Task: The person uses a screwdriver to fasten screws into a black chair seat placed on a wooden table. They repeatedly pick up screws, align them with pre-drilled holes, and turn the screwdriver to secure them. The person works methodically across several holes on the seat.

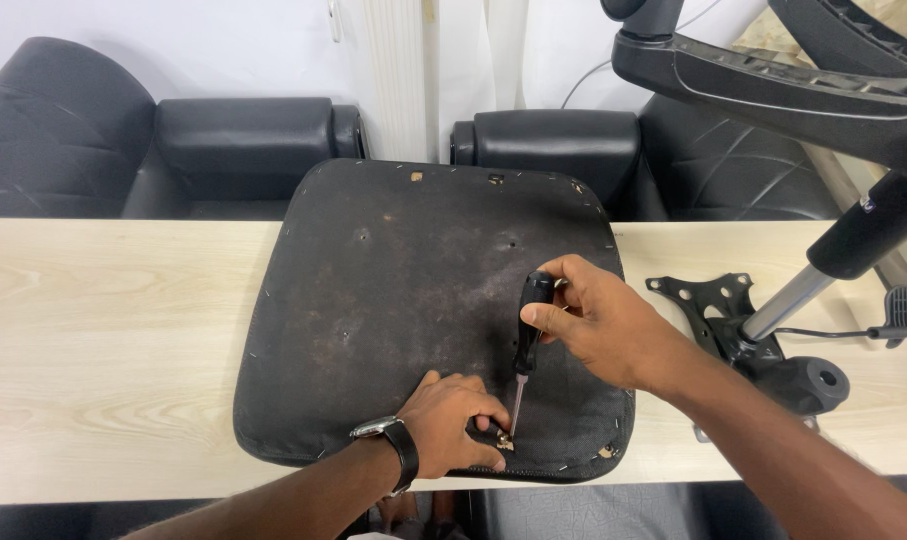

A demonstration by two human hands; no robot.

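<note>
Two hands share one spot in the head view. Your right hand (598, 325) grips the black-handled screwdriver (526, 340) upright, so its tip bears straight down on a small brass-coloured fitting (505, 441). Your left hand (453, 420) pinches that fitting, steadying it near the front edge of the upturned black fabric-covered seat pad (403, 290), which lies flat on the pale wooden table (103, 340).

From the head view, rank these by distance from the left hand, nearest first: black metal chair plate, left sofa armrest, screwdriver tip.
1. Screwdriver tip, right at the left hand fingers.
2. Black metal chair plate, on the table off to the right.
3. Left sofa armrest, beyond the table, upper left.
</note>
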